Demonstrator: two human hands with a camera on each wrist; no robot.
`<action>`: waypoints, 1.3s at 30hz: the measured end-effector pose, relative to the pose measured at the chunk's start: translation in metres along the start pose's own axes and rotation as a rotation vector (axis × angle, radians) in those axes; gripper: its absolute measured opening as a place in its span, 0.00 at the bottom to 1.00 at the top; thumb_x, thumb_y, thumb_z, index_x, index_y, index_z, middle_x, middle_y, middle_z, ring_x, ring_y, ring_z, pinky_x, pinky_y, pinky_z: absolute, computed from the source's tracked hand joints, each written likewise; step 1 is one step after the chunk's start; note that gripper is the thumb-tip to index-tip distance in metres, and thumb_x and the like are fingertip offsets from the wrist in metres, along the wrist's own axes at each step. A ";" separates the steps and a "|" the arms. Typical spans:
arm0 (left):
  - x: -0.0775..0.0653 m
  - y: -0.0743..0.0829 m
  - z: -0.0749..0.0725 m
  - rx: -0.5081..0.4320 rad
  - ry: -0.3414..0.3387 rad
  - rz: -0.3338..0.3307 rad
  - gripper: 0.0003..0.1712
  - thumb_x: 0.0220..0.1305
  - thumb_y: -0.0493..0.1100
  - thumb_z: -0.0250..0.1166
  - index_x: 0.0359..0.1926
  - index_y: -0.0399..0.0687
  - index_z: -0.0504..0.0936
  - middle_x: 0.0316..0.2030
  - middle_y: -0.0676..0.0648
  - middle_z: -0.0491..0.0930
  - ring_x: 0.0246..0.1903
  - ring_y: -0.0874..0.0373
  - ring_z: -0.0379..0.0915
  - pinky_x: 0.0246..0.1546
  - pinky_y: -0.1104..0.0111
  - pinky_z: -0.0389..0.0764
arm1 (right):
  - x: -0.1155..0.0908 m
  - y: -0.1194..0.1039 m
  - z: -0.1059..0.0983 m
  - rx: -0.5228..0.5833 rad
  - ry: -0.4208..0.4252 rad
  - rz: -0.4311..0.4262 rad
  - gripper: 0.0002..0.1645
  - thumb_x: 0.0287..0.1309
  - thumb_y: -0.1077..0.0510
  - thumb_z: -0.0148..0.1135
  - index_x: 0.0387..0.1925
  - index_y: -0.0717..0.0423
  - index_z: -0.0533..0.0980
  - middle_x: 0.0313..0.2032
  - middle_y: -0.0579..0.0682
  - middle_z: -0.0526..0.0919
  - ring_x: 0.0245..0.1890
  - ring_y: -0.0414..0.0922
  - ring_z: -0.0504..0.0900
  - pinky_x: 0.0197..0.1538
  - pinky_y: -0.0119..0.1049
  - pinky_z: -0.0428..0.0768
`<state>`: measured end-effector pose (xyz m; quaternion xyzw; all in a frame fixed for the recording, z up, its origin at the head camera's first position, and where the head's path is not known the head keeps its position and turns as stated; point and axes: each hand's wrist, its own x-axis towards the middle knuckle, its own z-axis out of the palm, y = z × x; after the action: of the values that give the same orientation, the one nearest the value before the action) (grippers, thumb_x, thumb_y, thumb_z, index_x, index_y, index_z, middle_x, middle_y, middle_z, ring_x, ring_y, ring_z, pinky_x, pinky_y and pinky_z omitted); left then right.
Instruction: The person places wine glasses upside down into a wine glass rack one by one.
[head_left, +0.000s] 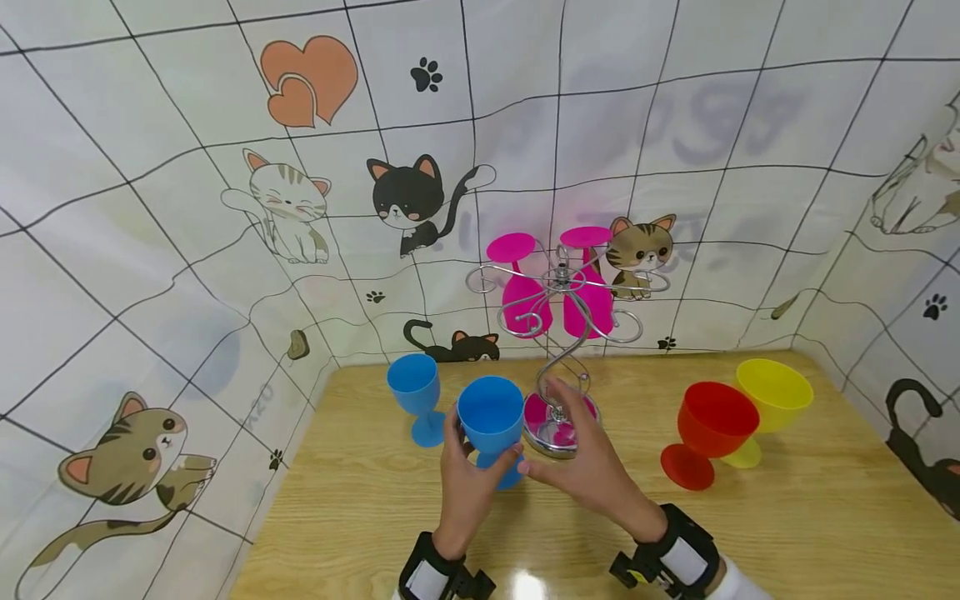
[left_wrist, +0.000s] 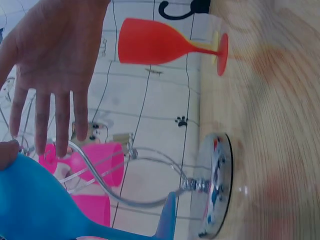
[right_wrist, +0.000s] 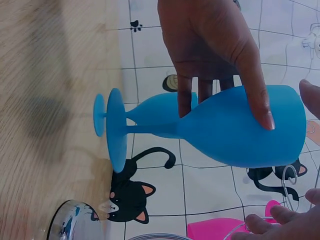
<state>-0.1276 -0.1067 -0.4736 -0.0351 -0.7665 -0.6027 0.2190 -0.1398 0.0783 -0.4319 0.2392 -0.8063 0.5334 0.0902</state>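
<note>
My left hand (head_left: 472,492) grips a blue plastic goblet (head_left: 491,417) by its bowl, the thumb across the near side; in the right wrist view the goblet (right_wrist: 245,127) is upright relative to the table. My right hand (head_left: 588,467) is beside it on the right, fingers extended and palm facing the goblet, holding nothing. In the left wrist view the right hand (left_wrist: 57,65) shows straight fingers. Just behind stands a silver wire goblet rack (head_left: 558,358) with two pink goblets (head_left: 527,307) hanging upside down from it. A second blue goblet (head_left: 416,387) stands to the left.
On the right side of the wooden table (head_left: 787,517) stand a red goblet (head_left: 716,421) and a yellow goblet (head_left: 776,396), close together. The rack's round base (head_left: 555,450) sits near the right fingers. A cat-patterned cloth wall (head_left: 600,150) closes off the back and sides.
</note>
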 end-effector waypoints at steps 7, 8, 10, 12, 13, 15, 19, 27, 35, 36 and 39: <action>-0.007 0.015 0.019 -0.046 -0.080 0.026 0.53 0.53 0.54 0.75 0.73 0.58 0.54 0.65 0.48 0.70 0.62 0.48 0.71 0.56 0.47 0.76 | -0.003 -0.003 -0.012 0.033 0.010 -0.008 0.61 0.46 0.51 0.78 0.76 0.43 0.51 0.71 0.56 0.64 0.70 0.64 0.64 0.63 0.67 0.69; -0.008 0.016 0.021 -0.052 -0.090 0.035 0.53 0.53 0.54 0.75 0.74 0.58 0.54 0.65 0.48 0.70 0.62 0.48 0.71 0.56 0.48 0.76 | -0.003 -0.003 -0.014 0.039 0.012 -0.005 0.61 0.46 0.52 0.78 0.76 0.43 0.51 0.71 0.57 0.64 0.69 0.64 0.65 0.63 0.67 0.69; -0.009 0.020 0.027 -0.051 -0.103 0.049 0.52 0.54 0.52 0.74 0.74 0.57 0.54 0.65 0.48 0.70 0.61 0.50 0.71 0.55 0.51 0.77 | -0.005 -0.004 -0.018 0.050 0.013 0.008 0.61 0.47 0.52 0.77 0.76 0.41 0.51 0.72 0.56 0.63 0.70 0.65 0.64 0.64 0.68 0.68; -0.010 0.023 0.033 -0.049 -0.117 0.063 0.51 0.55 0.51 0.74 0.74 0.57 0.54 0.64 0.48 0.71 0.61 0.51 0.71 0.54 0.53 0.78 | -0.008 -0.004 -0.023 0.053 0.017 0.022 0.60 0.47 0.52 0.77 0.76 0.38 0.50 0.73 0.55 0.62 0.71 0.64 0.63 0.65 0.69 0.65; -0.011 0.024 0.035 -0.046 -0.126 0.061 0.51 0.55 0.51 0.74 0.73 0.58 0.54 0.65 0.49 0.70 0.61 0.51 0.71 0.54 0.54 0.78 | -0.009 -0.004 -0.026 0.053 0.017 0.029 0.60 0.48 0.52 0.77 0.75 0.36 0.50 0.73 0.54 0.61 0.71 0.65 0.62 0.65 0.70 0.63; -0.013 0.027 0.040 -0.046 -0.142 0.062 0.51 0.54 0.51 0.75 0.73 0.58 0.54 0.65 0.49 0.70 0.61 0.51 0.71 0.55 0.54 0.78 | -0.013 -0.004 -0.030 0.050 0.018 0.038 0.60 0.48 0.52 0.76 0.75 0.35 0.49 0.74 0.55 0.60 0.72 0.65 0.61 0.65 0.71 0.61; -0.017 0.034 0.049 -0.049 -0.176 0.054 0.53 0.52 0.52 0.76 0.73 0.60 0.54 0.65 0.50 0.69 0.61 0.52 0.70 0.55 0.54 0.78 | -0.019 -0.003 -0.039 0.054 0.022 0.050 0.60 0.48 0.53 0.76 0.76 0.37 0.49 0.74 0.58 0.60 0.71 0.67 0.62 0.64 0.71 0.62; -0.023 0.044 0.062 -0.045 -0.220 0.051 0.55 0.51 0.51 0.77 0.74 0.58 0.54 0.65 0.49 0.69 0.62 0.51 0.71 0.55 0.54 0.79 | -0.028 -0.008 -0.047 0.044 0.036 0.135 0.56 0.50 0.51 0.74 0.75 0.49 0.51 0.69 0.60 0.65 0.67 0.68 0.67 0.60 0.67 0.72; -0.032 0.045 0.069 -0.026 -0.230 0.013 0.51 0.53 0.54 0.75 0.72 0.56 0.55 0.64 0.48 0.70 0.60 0.51 0.72 0.55 0.56 0.80 | -0.032 -0.010 -0.048 0.024 0.070 0.192 0.52 0.48 0.52 0.76 0.70 0.56 0.58 0.63 0.61 0.72 0.60 0.65 0.74 0.56 0.65 0.77; -0.033 0.045 0.069 -0.025 -0.233 0.007 0.51 0.54 0.55 0.75 0.72 0.56 0.55 0.64 0.49 0.70 0.60 0.51 0.72 0.56 0.55 0.79 | -0.033 -0.009 -0.048 0.019 0.074 0.193 0.51 0.48 0.52 0.76 0.70 0.56 0.59 0.63 0.61 0.73 0.60 0.65 0.74 0.56 0.64 0.77; -0.034 0.044 0.070 -0.028 -0.241 -0.004 0.51 0.54 0.56 0.74 0.72 0.57 0.55 0.64 0.49 0.69 0.61 0.52 0.71 0.56 0.53 0.79 | -0.034 -0.008 -0.049 0.014 0.079 0.196 0.51 0.48 0.52 0.76 0.69 0.55 0.60 0.62 0.62 0.74 0.60 0.65 0.75 0.55 0.64 0.78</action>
<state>-0.1031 -0.0217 -0.4588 -0.1088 -0.7788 -0.6054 0.1233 -0.1118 0.1296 -0.4190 0.1386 -0.8179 0.5543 0.0679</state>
